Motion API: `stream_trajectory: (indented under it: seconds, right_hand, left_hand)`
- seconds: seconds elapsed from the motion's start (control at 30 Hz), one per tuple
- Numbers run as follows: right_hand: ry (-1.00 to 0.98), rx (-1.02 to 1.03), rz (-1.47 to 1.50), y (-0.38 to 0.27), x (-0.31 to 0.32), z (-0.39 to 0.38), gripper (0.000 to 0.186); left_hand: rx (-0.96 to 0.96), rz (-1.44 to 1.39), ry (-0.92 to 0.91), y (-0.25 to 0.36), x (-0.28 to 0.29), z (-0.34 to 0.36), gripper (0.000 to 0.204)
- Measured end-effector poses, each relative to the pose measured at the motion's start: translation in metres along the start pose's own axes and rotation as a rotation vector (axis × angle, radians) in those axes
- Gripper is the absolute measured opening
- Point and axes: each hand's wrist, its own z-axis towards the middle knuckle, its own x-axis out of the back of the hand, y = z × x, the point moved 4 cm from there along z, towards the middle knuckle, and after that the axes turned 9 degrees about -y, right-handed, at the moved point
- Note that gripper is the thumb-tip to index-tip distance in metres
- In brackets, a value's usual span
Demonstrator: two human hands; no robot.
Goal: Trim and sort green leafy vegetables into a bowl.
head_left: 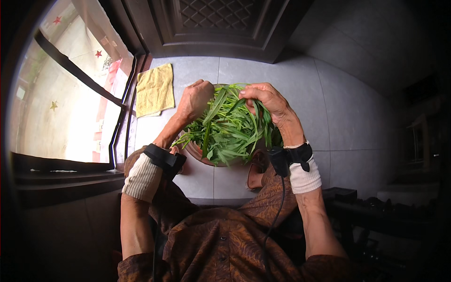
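A heap of long, narrow green leaves and stems point(228, 131) fills a pinkish round basin point(192, 150) on the floor between my legs. My left hand point(195, 98) is closed at the upper left of the heap, knuckles up; what its fingers hold is hidden. My right hand point(265, 101), at the upper right, has its fingers curled around some of the leafy greens, thumb pointing inward. Both my wrists wear pale sleeves with black strapped devices and cables.
A folded yellow cloth point(154, 89) lies on the grey tiled floor point(300, 122) to the left. A dark panelled door point(218, 33) stands ahead, a glazed door with star decorations point(70, 89) at left. Dark, indistinct objects point(376, 207) sit at lower right.
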Motion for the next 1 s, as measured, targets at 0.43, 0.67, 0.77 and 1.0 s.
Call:
stream_trajectory:
  seconds: [0.43,0.67,0.77,1.0]
  right_hand:
    - [0.207,0.023,-0.621,0.0,0.011,-0.001,0.022]
    - [0.281,0.359,-0.973,0.005,0.015,0.001,0.019]
    - [0.289,0.396,-1.071,0.009,0.018,0.002,0.018]
    - [0.388,0.409,-1.281,0.006,0.012,0.004,0.01]
  left_hand:
    - [0.065,-0.097,-0.151,-0.012,-0.008,-0.001,0.008]
    - [0.163,0.012,-0.301,-0.009,-0.01,0.0,0.01]
    - [0.067,0.131,-0.315,-0.009,-0.009,0.002,0.01]
    - [-0.073,0.102,-0.284,-0.018,-0.007,-0.001,0.009]
